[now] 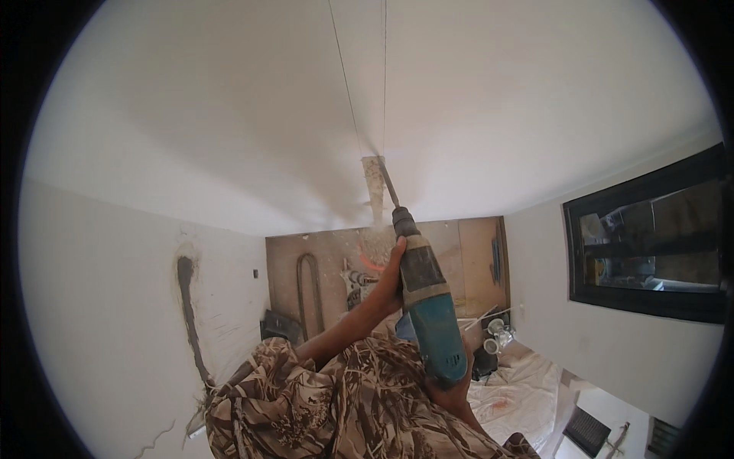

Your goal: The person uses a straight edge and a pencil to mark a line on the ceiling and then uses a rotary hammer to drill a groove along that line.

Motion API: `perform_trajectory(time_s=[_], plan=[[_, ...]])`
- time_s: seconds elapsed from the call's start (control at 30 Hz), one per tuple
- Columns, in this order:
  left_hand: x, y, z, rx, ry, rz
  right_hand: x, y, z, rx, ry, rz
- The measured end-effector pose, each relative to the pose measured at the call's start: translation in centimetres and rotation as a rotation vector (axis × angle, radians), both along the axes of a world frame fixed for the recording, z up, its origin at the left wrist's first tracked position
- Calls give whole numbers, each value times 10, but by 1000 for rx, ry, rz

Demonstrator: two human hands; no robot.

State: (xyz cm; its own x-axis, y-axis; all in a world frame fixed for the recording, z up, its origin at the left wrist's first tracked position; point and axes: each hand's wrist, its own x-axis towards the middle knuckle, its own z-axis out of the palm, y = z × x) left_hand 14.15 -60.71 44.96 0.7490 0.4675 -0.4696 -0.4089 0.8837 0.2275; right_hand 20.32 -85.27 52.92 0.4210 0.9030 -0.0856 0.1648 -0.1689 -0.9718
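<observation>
A teal and black power drill (433, 329) with a long bit (393, 187) points up and away at the white wall (474, 115). The bit's tip is at a narrow chipped channel (371, 180), below two thin vertical lines. Pale dust and bits show under the channel. My left hand (391, 271) grips the front of the drill body, its fingers mostly hidden behind it. My right hand (451, 394) is closed on the rear of the drill, largely hidden by the tool. My patterned camouflage clothing (321, 405) fills the lower middle.
A dark-framed window (642, 237) is in the right wall. The left wall has a dark vertical groove (187, 298). Below are a dusty brown floor (478, 268), a looped hose (307, 268), a dark object (279, 329), pale round fittings (495, 330) and a crumpled plastic sheet (520, 382).
</observation>
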Motion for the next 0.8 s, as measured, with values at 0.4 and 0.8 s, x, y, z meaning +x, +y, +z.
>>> perform_trajectory(time_s=[0.4, 0.8], plan=[[10, 35, -3, 28, 29, 26, 7, 51, 9, -166, 132, -87], [1, -21, 21, -13, 77, -65, 17, -25, 8, -110, -249, 52]])
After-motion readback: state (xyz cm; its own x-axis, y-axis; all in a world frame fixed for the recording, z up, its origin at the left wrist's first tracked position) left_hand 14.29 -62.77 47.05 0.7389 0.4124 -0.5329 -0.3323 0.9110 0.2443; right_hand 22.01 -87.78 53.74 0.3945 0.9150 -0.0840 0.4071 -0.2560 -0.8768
